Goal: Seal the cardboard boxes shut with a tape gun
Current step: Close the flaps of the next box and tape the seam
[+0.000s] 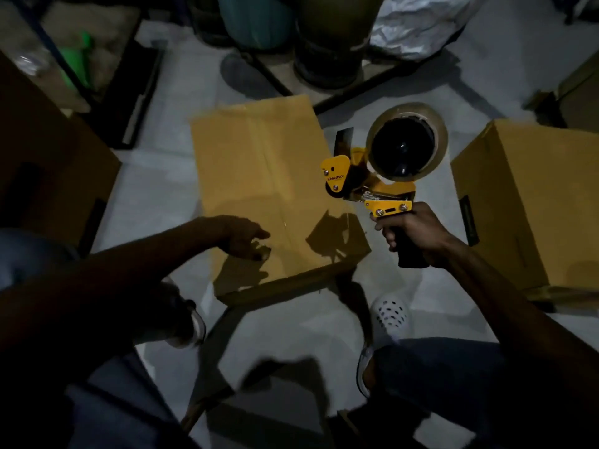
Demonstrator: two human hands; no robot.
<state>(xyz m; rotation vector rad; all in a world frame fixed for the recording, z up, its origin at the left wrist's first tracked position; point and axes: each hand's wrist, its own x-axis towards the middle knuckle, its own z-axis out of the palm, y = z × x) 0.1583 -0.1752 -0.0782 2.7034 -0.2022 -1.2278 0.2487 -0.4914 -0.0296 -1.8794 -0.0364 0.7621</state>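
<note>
though dim, tape gun (382, 163) in right grip (418, 234)

Dim room; pale tiled floor (168, 176); dark metal rack (269, 76) behind.

Dim storeroom or packing area. Evidence: cardboard boxes (275, 189) spread on pale tiled floor (155, 176); dark metal rack frame (269, 76) holding cylinders (330, 43); crumpled plastic wrap (418, 24); tape gun (385, 170) in use.

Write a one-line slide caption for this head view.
Right hand holds a yellow tape gun raised beside a closed cardboard box on the floor; left hand rests near its seam.
</note>
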